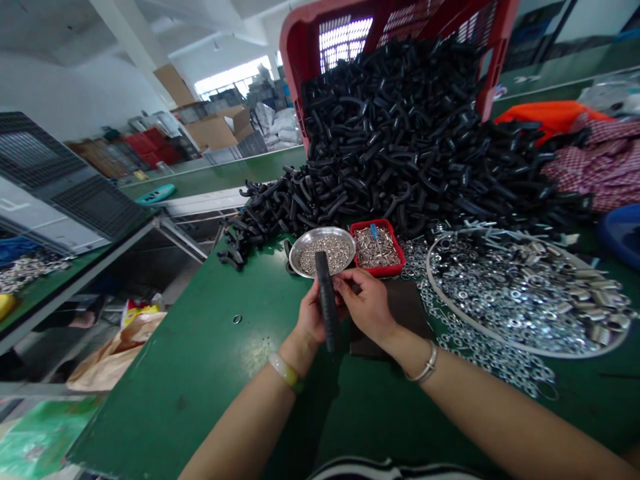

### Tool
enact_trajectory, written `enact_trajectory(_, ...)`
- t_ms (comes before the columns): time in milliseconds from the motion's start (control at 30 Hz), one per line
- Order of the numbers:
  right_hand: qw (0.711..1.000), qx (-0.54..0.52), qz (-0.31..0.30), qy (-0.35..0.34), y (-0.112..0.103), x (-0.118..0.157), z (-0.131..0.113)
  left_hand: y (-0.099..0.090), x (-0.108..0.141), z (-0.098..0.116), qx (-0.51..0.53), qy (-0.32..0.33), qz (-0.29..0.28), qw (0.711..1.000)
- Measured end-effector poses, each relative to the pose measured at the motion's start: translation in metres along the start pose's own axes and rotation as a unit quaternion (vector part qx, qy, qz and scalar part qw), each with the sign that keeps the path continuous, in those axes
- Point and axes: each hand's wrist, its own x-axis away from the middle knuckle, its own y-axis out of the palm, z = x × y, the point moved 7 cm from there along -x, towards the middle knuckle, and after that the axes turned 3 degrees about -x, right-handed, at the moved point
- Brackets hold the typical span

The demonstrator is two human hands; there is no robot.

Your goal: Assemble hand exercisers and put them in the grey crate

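A black handle-like part (pixel 327 303) with a ribbed edge stands nearly upright above the table, gripped by my left hand (pixel 311 316). Close against its right side is my right hand (pixel 367 303), thumb and fingers pinched together. Whatever those fingertips hold, if anything, is too small or hidden to make out. Just beyond my hands, a round metal bowl (pixel 297 261) carries many tiny metal pieces. Beside it, a red tray (pixel 389 271) contains screw-like or rivet-like pins and a small blue item. Under my right hand and wrist lies a dark flat pad (pixel 409 303).
Black curved parts (pixel 395 143) spill from a tipped red crate (pixel 295 73) across the table's back. At right, a wide round tray (pixel 453 308) is heaped with metal rings and sleeves, some spilled around it. One small ring (pixel 237 319) lies on the green tabletop (pixel 200 387) at left.
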Motion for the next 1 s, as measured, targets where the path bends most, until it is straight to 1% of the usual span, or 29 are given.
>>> enact_trajectory(33,0.998,-0.034,0.009,0.045,-0.002,0.001,0.01,0.002,0.001,0.001,0.017,0.005,-0.005,1.0)
enact_trajectory(67,0.991,-0.078,0.019,0.105,-0.004,0.002,0.021,0.003,0.002,0.002,0.027,0.005,-0.005,1.0)
enact_trajectory(100,0.977,-0.128,0.028,0.171,-0.005,0.006,0.033,0.005,0.002,0.002,0.03,0.005,-0.003,1.0)
enact_trajectory(167,0.933,-0.221,0.036,0.283,-0.005,0.015,0.05,0.008,0.002,0.003,0.011,0.013,0.0,1.0)
enact_trajectory(200,0.913,-0.253,0.035,0.318,-0.006,0.02,0.054,0.008,0.001,0.005,-0.005,0.026,0.006,1.0)
enact_trajectory(233,0.899,-0.277,0.03,0.339,-0.007,0.024,0.055,0.009,0.0,0.006,-0.021,0.04,0.013,0.999)
enact_trajectory(300,0.883,-0.303,0.022,0.359,-0.014,0.03,0.053,0.011,-0.001,0.007,-0.055,0.053,0.024,0.997)
enact_trajectory(367,0.877,-0.31,0.008,0.367,-0.021,0.036,0.051,0.014,-0.003,0.004,-0.094,0.047,0.028,0.994)
enact_trajectory(533,0.891,-0.26,-0.032,0.371,-0.036,0.044,0.057,0.023,-0.009,-0.003,-0.197,0.048,0.032,0.979)
enact_trajectory(600,0.895,-0.231,-0.038,0.381,-0.043,0.045,0.062,0.029,-0.014,-0.005,-0.225,0.041,0.017,0.973)
enact_trajectory(667,0.891,-0.217,-0.04,0.397,-0.049,0.045,0.064,0.034,-0.02,-0.005,-0.254,0.03,-0.007,0.967)
enact_trajectory(767,0.873,-0.222,-0.034,0.434,-0.059,0.047,0.063,0.043,-0.027,-0.004,-0.295,0.001,-0.058,0.954)
enact_trajectory(867,0.855,-0.226,-0.038,0.464,-0.067,0.05,0.06,0.05,-0.031,-0.005,-0.317,-0.048,-0.101,0.942)
enact_trajectory(933,0.849,-0.225,-0.042,0.476,-0.071,0.052,0.06,0.052,-0.032,-0.004,-0.331,-0.066,-0.109,0.935)
enact_trajectory(1000,0.852,-0.213,-0.048,0.476,-0.074,0.053,0.061,0.055,-0.034,-0.002,-0.35,-0.062,-0.11,0.928)
